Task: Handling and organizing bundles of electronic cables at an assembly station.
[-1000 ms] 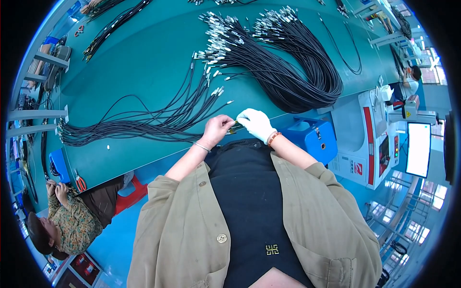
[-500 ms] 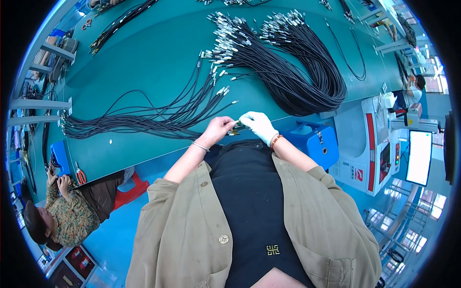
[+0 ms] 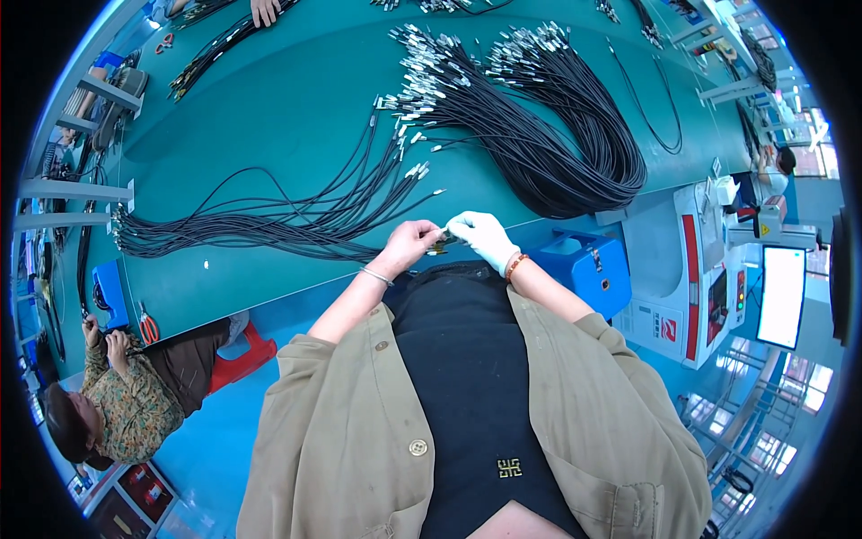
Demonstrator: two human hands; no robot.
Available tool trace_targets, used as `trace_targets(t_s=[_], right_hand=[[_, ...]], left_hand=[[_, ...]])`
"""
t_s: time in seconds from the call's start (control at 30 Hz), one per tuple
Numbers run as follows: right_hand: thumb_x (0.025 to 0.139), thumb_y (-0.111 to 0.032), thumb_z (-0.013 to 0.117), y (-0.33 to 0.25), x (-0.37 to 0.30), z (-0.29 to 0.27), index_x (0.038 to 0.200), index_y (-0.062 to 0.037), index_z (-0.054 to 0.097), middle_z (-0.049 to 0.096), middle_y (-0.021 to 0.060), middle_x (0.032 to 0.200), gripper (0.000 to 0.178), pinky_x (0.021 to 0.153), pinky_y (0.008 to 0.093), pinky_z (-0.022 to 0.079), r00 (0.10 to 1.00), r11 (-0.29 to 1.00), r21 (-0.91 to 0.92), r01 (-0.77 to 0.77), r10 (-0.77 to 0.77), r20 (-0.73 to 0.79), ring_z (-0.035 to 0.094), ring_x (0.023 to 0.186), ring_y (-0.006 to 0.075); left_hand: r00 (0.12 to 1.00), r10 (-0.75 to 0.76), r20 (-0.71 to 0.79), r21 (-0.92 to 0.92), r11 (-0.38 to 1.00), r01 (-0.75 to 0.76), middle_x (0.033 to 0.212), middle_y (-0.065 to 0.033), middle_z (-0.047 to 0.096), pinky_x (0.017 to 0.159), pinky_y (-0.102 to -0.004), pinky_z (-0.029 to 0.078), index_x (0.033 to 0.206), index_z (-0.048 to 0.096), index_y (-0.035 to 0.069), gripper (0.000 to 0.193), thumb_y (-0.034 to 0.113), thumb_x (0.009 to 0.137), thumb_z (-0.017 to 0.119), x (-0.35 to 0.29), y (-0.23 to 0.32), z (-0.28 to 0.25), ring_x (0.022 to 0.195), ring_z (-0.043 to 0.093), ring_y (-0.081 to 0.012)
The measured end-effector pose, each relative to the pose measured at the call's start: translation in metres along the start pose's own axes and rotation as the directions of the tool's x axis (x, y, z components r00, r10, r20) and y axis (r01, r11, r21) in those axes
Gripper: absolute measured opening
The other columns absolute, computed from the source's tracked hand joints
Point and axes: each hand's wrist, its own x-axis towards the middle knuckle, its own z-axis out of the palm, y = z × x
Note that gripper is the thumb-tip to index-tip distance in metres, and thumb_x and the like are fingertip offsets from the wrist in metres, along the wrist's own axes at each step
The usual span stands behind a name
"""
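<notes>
Bare left hand (image 3: 409, 241) and gloved right hand (image 3: 483, 237) meet in a pinch at the table's (image 3: 269, 126) near edge

Beyond the near-left corner, a co-worker (image 3: 135, 404) sits beside orange-handled pliers (image 3: 148, 327). Farther right, at the far edge, a co-worker's hand (image 3: 265, 11) has come into view over a thin dark cable bundle (image 3: 220, 56); half a second ago it was not there. It is well apart from the wearer's hands, so their work appears undisturbed.

Loose black cables (image 3: 269, 235) run along the near edge from the left end toward the left hand, some of their pale tips fanning up toward the middle. That hand's thumb and fingers are closed together. Just to their right, a small yellowish piece (image 3: 438, 251) shows at the near edge, between and slightly below both sets of fingertips; they seem clamped on it, though its exact kind is too small to tell. The right hand pinches from the other side, nearly touching the left.

To the right, a large looped cable bundle (image 3: 575, 135) stretches from the far edge to the near one.
</notes>
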Motion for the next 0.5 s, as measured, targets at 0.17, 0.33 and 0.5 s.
trace_targets(t_s=[0.17,0.33,0.5], right_hand=[[0.079,-0.023,0.056,0.007,0.001,0.0,0.089,-0.0032,0.063,0.061,0.0055,0.073,0.023,0.059,0.0263,0.043,0.998,0.995,0.1,-0.016,0.021,-0.056,0.054,0.063,0.013],[0.08,-0.023,0.058,0.012,0.013,-0.01,0.094,-0.0012,0.061,0.062,0.0062,0.08,0.026,0.063,0.0245,0.045,0.985,0.981,0.169,-0.093,0.116,-0.131,0.055,0.068,0.0113],[0.076,-0.025,0.058,0.01,0.022,0.007,0.1,-0.0034,0.059,0.062,0.0139,0.097,0.032,0.077,0.0325,0.044,0.985,0.921,-0.349,0.171,-0.146,0.096,0.058,0.089,0.0269]], left_hand=[[0.944,0.295,-0.145,0.386,0.896,-0.221,0.074,-0.0057,0.063,0.06,-0.029,0.044,0.083,0.066,0.008,0.019,0.025,0.08,0.058,0.003,0.003,-0.003,0.064,0.057,-0.0169],[0.945,0.095,-0.312,0.155,0.987,-0.048,0.083,-0.0063,0.062,0.063,-0.0261,0.044,0.097,0.061,0.001,0.023,0.016,0.08,0.059,0.038,0.002,-0.027,0.069,0.055,-0.0135],[0.826,0.111,-0.553,-0.054,0.984,-0.168,0.089,-0.01,0.06,0.068,-0.031,0.046,0.107,0.053,0.0,0.034,0.005,0.074,0.056,0.047,-0.031,-0.047,0.074,0.057,-0.0189]])
